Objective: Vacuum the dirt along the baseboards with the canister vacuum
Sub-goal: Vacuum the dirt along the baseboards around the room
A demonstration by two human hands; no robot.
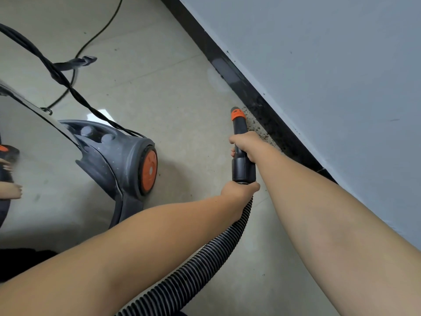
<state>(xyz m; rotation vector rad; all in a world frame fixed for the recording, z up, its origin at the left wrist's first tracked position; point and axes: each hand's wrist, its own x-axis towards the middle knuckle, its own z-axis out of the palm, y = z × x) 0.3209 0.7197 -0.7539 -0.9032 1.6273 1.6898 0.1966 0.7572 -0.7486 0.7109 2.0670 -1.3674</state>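
A black vacuum nozzle [239, 133] with an orange collar points at the floor beside the black baseboard [268, 115]. Brown dirt [256, 127] lies along the baseboard, just right of the nozzle tip. My right hand [245, 144] grips the nozzle tube in its middle. My left hand [239, 190] grips the ribbed black hose [205, 254] right behind the tube's wide cuff. The hose runs down to the bottom edge. The canister vacuum [118, 160], shiny steel with a grey base and an orange wheel, stands to the left.
A grey wall [330, 65] rises above the baseboard on the right. A black power cord [91, 42] and a twisted cable [68, 85] cross the beige tiled floor [164, 87] behind the canister. A spare dark nozzle attachment [77, 62] lies at the upper left.
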